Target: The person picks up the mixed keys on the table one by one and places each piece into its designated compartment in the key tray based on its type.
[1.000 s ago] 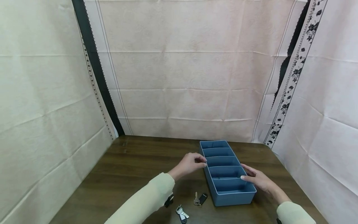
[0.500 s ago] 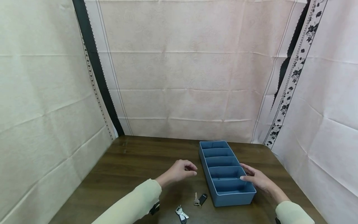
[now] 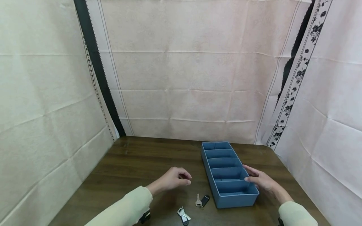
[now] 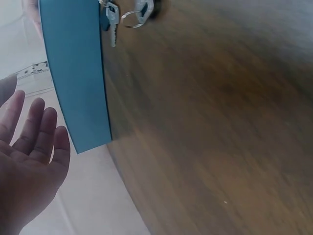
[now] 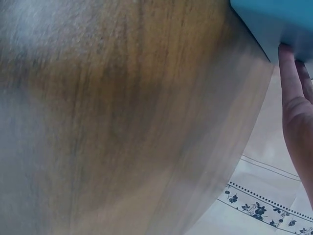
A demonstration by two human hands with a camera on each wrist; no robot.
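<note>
A blue organizer box [image 3: 237,201] with several compartments stands on the table, right of centre in the head view. My right hand [image 3: 262,182] rests at its right side. Its straight fingers [image 5: 289,73] touch the outer wall in the right wrist view, and the thumb lies at the rim. To the left of the box, my left hand [image 3: 173,179] hovers over the table, fingers loosely bent and holding nothing. In front of it lie a key with a black fob [image 3: 205,200] and, nearer, a bunch of silver keys [image 3: 183,215]. The left wrist view shows a key [image 4: 113,24] beside the box.
Dark brown wooden table [image 3: 135,163] under everything. Pale cloth [image 3: 181,78] hangs behind it and at both sides, with a floral border [image 3: 294,84] at the right.
My left hand has drawn away from the box's left rim, moving left and toward me. My right hand, the box and the keys have stayed about where they were.
</note>
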